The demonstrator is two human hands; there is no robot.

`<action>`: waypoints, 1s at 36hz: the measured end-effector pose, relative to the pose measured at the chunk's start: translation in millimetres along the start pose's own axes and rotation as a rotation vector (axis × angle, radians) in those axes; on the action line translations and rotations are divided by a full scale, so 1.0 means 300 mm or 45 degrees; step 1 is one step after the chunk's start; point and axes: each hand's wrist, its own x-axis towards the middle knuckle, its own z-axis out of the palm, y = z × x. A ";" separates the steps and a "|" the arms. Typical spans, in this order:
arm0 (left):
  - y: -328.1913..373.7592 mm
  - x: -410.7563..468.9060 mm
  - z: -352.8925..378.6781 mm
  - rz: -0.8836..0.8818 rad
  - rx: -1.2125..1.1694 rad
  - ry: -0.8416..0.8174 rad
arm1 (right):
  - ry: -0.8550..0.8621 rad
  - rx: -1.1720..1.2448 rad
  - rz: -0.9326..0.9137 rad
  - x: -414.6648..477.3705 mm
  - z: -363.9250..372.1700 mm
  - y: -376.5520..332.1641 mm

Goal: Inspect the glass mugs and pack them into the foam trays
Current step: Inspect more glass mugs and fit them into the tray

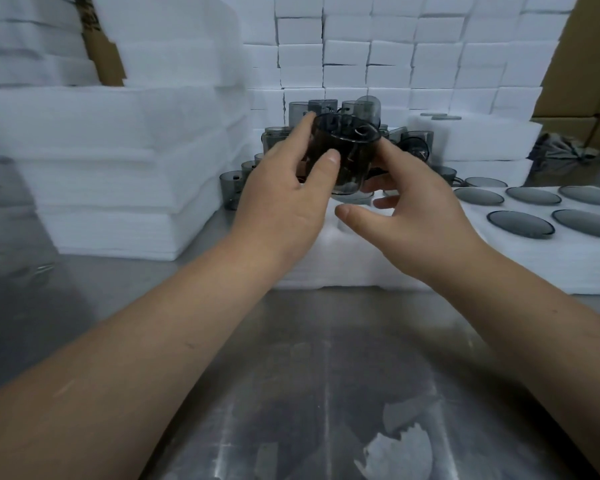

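Scuffed metal desk (pixel 326 375) nearest, both forearms stretched across it. Farther on, dark glass mug (pixel 347 157) raised clear of the desk, mouth up. Left hand (pixel 284 199) on the mug's left side: thumb pressed to the near wall, fingers curled over the far rim, gripping it. Right hand (pixel 420 216) on the mug's right side: fingers loosely extended, tips against the mug's right wall and near its base, thumb held apart below the mug, clasping nothing. Handle mostly hidden there.

Directly below the mug, white foam tray (pixel 361 265), with grey glass rounds (pixel 520 223) seated in its pockets to the right of the mug. Just behind the mug, heap of grey mugs (pixel 333 107), some stacked on others. Left of the mug, tall stacks of foam sheets (pixel 118 168). Farthest back behind the mug, wall of white foam blocks (pixel 395 46); far right of the mug, brown cardboard (pixel 586 64).
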 end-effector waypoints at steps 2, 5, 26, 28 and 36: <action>0.005 -0.003 0.000 0.006 -0.031 0.012 | 0.025 0.020 0.025 0.001 0.001 0.003; 0.008 -0.006 -0.001 0.011 -0.058 0.032 | 0.045 0.046 0.046 0.002 0.003 0.008; -0.001 -0.010 0.001 0.178 0.030 0.077 | 0.098 0.271 0.023 0.003 -0.005 0.000; 0.003 -0.010 0.003 0.161 0.042 0.100 | 0.098 0.305 0.029 0.004 -0.006 -0.001; 0.005 -0.009 0.001 0.109 0.151 0.176 | 0.184 0.428 0.094 0.003 0.000 0.011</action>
